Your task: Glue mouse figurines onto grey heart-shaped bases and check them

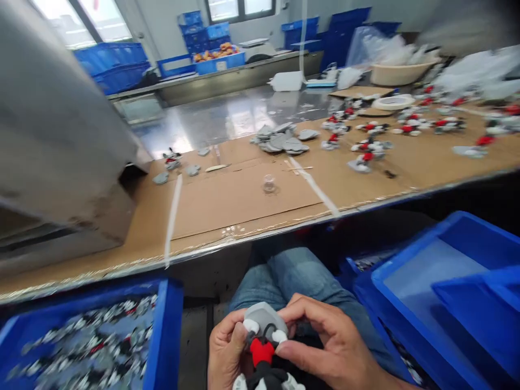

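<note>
Low in the view, above my lap, I hold a small toy figure [263, 352] with a red middle, black limbs and white feet against a grey flat base [265, 315]. My left hand [228, 346] grips it from the left, thumb near one white foot. My right hand [331, 338] pinches the right side, thumb by the other white foot and fingers at the grey base. The figure's lower end is cut off by the frame's bottom edge.
The cardboard-covered table [244, 195] bears a small clear cup [268, 184], a pile of grey bases [280, 139] and several similar figures [368, 146]. A blue crate of figures [162, 336] stands left; blue crates [430, 260] stand right. A metal housing [60, 135] rises at left.
</note>
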The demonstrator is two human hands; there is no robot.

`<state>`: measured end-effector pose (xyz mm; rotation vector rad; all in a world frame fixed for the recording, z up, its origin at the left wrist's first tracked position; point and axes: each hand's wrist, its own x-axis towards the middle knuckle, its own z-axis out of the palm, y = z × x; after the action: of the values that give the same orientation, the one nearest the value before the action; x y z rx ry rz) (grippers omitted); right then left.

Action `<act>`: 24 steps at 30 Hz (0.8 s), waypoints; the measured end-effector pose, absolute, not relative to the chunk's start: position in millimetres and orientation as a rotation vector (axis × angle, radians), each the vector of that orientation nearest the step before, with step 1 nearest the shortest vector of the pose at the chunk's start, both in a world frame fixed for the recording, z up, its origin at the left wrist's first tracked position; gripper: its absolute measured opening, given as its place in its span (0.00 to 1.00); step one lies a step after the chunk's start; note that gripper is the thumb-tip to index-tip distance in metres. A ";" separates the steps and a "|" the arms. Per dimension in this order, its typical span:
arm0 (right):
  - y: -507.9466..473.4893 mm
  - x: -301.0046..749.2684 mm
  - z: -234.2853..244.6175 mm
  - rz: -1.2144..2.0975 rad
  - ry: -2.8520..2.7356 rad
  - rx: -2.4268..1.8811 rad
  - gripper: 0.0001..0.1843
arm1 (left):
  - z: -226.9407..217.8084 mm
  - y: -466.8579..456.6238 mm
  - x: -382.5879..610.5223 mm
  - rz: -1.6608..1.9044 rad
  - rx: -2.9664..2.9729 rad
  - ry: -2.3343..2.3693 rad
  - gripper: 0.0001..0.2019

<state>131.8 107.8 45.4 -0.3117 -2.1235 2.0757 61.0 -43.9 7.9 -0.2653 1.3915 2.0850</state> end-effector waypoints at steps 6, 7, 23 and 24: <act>66.5 111.1 32.6 2.811 -1.846 -0.481 0.17 | 25.3 -65.2 97.3 2.439 -0.608 1.341 0.22; 58.0 107.2 32.8 2.836 -1.906 -0.410 0.17 | 26.6 -76.8 100.2 2.450 -0.656 1.410 0.22; 35.4 85.9 2.6 2.552 -2.432 -0.279 0.20 | -75.8 -374.6 201.1 1.917 -1.714 1.566 0.12; 36.1 86.0 1.5 2.540 -2.441 -0.290 0.21 | -85.8 -372.9 199.6 1.898 -1.701 1.554 0.10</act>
<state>86.0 36.1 1.5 -0.2895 -2.4406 2.5402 199.6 -372.9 -85.8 -1.7011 1.5537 1.8979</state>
